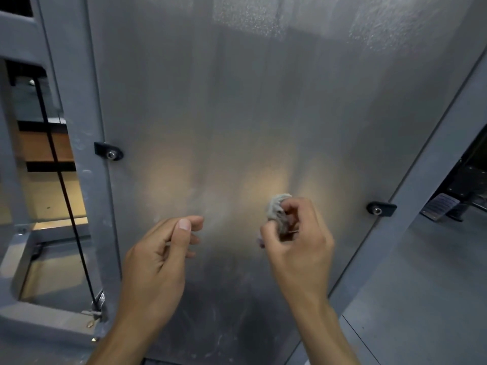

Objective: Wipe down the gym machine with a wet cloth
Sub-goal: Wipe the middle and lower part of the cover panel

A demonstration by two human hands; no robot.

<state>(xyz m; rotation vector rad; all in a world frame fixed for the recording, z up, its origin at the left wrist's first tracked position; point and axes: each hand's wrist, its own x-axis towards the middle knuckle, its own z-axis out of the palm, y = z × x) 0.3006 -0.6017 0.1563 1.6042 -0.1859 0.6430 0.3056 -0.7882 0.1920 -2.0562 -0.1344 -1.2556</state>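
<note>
Both hands hover before the gym machine's metal panel (pixel 237 114): the right hand (pixel 295 241) pinches a bunched grey cloth (pixel 278 212), seemingly regathering it to wipe, while the left hand (pixel 158 256) hangs empty, fingers loosely curled.

Two hands (pixel 155 262) (pixel 297 248), one cloth (pixel 276 209), one panel (pixel 237 114), two bolted clips (pixel 108 151) (pixel 381 208), one cable (pixel 60 180)

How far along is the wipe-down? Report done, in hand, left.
Done: nothing can be confirmed; the translucent panel shows no clear wiped patch. In hand: the right hand grips a bunched grey cloth near the panel's lower part; the left hand holds nothing. Left: smudges and scratches low on the panel, plus the grey frame.
</note>
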